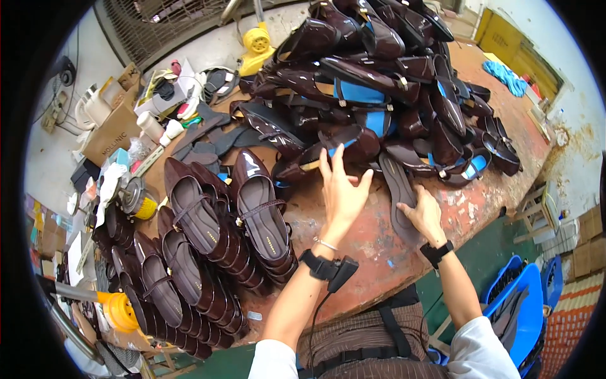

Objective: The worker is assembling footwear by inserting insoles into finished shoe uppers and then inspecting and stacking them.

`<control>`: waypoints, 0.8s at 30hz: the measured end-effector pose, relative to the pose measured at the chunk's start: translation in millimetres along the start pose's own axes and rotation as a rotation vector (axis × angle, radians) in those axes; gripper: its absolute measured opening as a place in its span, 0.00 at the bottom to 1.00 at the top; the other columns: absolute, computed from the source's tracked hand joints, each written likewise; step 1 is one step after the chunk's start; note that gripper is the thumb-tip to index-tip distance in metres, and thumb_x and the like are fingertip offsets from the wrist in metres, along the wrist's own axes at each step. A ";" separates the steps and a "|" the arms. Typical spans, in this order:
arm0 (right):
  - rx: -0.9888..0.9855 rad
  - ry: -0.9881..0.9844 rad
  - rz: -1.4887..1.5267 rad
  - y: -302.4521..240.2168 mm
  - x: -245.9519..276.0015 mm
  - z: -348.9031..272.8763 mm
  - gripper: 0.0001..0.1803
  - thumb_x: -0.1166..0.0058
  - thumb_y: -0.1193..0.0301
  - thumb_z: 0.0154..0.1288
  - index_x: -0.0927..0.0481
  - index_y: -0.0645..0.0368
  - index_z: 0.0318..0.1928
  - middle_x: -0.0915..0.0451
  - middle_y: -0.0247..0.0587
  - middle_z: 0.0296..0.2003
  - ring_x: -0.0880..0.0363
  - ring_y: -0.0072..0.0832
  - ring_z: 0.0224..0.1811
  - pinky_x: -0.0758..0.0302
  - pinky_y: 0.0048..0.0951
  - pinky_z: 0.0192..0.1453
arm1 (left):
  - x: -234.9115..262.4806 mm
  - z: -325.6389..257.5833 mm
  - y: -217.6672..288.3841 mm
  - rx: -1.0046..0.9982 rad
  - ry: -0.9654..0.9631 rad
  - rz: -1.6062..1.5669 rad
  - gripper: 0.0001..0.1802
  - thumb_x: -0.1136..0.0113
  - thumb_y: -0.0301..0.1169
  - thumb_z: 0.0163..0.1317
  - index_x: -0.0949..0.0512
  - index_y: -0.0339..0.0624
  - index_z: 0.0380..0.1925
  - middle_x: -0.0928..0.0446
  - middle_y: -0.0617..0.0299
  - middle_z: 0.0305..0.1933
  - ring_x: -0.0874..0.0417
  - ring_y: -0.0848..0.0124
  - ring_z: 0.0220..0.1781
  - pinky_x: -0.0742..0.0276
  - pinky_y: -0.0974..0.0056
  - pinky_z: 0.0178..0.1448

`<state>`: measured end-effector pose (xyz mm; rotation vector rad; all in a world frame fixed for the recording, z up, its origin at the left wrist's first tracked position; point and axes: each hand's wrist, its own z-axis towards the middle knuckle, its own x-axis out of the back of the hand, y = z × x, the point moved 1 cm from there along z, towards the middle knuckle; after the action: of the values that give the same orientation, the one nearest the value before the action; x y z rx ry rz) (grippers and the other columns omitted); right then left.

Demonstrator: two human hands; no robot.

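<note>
My left hand is open, fingers spread, its fingertips at a glossy dark brown strap shoe on the near side of a heap. Whether they touch that shoe I cannot tell. My right hand grips the edge of a dark grey insole between thumb and fingers; its toe end points toward the heap. More patent shoes lie jumbled in the heap, some showing blue inside. To the left, stacked rows of like shoes hold grey insoles, among them one shoe on top of the nearest stack.
The worn reddish worktable carries everything. Loose dark insoles lie behind the stacks. A cardboard box, bottles and a yellow-based can crowd the left edge. Blue bins stand on the floor at right; a blue cloth lies far right.
</note>
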<state>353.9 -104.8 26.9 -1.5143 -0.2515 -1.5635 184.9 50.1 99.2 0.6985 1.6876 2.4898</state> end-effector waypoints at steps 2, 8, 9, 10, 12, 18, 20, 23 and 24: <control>0.018 -0.058 0.182 -5.5 6.8 0.5 0.19 0.27 0.62 0.54 0.19 0.63 0.36 0.16 0.42 0.27 0.17 0.41 0.30 0.21 0.39 0.38 | -5.8 9.9 -5.7 -0.053 0.050 0.046 0.37 0.24 0.39 0.54 0.31 0.40 0.61 0.42 0.38 0.70 0.16 0.59 0.45 0.17 0.58 0.51; -0.412 -0.624 1.132 7.9 27.4 -27.9 0.11 0.41 0.65 0.72 0.16 0.61 0.37 0.16 0.26 0.31 0.22 0.13 0.30 0.24 0.19 0.37 | 30.8 16.3 24.8 -0.137 0.143 0.184 0.30 0.27 0.53 0.56 0.26 0.37 0.39 0.35 0.39 0.61 0.20 0.47 0.51 0.22 0.51 0.54; -0.526 -0.619 1.170 8.8 31.9 -35.4 0.11 0.42 0.65 0.73 0.16 0.60 0.38 0.16 0.26 0.30 0.22 0.12 0.29 0.25 0.19 0.37 | 41.3 21.6 26.4 -0.211 0.177 0.144 0.28 0.29 0.52 0.58 0.26 0.36 0.37 0.34 0.40 0.59 0.21 0.49 0.51 0.23 0.54 0.55; -0.506 -0.603 1.218 15.9 31.7 -42.1 0.11 0.43 0.66 0.74 0.16 0.60 0.38 0.16 0.26 0.31 0.22 0.13 0.30 0.25 0.19 0.37 | 54.0 30.9 32.9 -0.232 0.160 0.149 0.26 0.33 0.50 0.63 0.26 0.35 0.34 0.31 0.42 0.58 0.21 0.53 0.50 0.24 0.57 0.54; -0.527 -0.579 1.215 23.7 34.6 -59.8 0.08 0.44 0.69 0.74 0.16 0.60 0.41 0.16 0.26 0.33 0.22 0.13 0.32 0.25 0.18 0.38 | 90.8 49.8 51.4 -0.229 0.078 0.112 0.23 0.40 0.46 0.71 0.24 0.33 0.31 0.27 0.47 0.57 0.21 0.62 0.47 0.24 0.62 0.50; -0.668 -0.461 1.344 22.1 38.8 -95.1 0.08 0.49 0.76 0.72 0.19 0.58 0.48 0.16 0.30 0.37 0.21 0.15 0.33 0.26 0.20 0.37 | 140.0 122.4 35.0 0.022 -0.494 0.281 0.21 0.36 0.45 0.68 0.18 0.37 0.46 0.24 0.53 0.61 0.20 0.78 0.35 0.25 0.73 0.39; -0.668 -0.281 1.543 15.4 38.7 -108.6 0.08 0.54 0.80 0.67 0.21 0.61 0.41 0.17 0.40 0.37 0.20 0.26 0.34 0.23 0.28 0.42 | 144.9 156.9 -14.7 0.276 -0.154 0.142 0.27 0.33 0.40 0.63 0.25 0.35 0.58 0.24 0.53 0.60 0.17 0.68 0.45 0.23 0.60 0.53; -0.620 -0.159 1.817 5.0 43.3 -123.5 0.08 0.59 0.77 0.63 0.25 0.62 0.35 0.21 0.46 0.30 0.24 0.32 0.28 0.24 0.33 0.40 | 150.6 203.4 -90.7 0.895 -0.114 -0.624 0.30 0.34 0.38 0.61 0.29 0.35 0.59 0.25 0.50 0.62 0.25 0.54 0.61 0.36 0.42 0.70; -0.609 -0.119 1.885 -0.8 47.1 -129.1 0.08 0.59 0.76 0.63 0.25 0.62 0.36 0.22 0.45 0.29 0.25 0.31 0.27 0.25 0.32 0.39 | 161.6 211.7 -116.9 0.970 -0.216 -0.500 0.25 0.35 0.41 0.60 0.27 0.37 0.52 0.24 0.50 0.60 0.28 0.50 0.63 0.43 0.37 0.74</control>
<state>272.9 -215.1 39.5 -1.3178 1.3330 0.0499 99.7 327.9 112.7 0.4485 2.5222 1.1489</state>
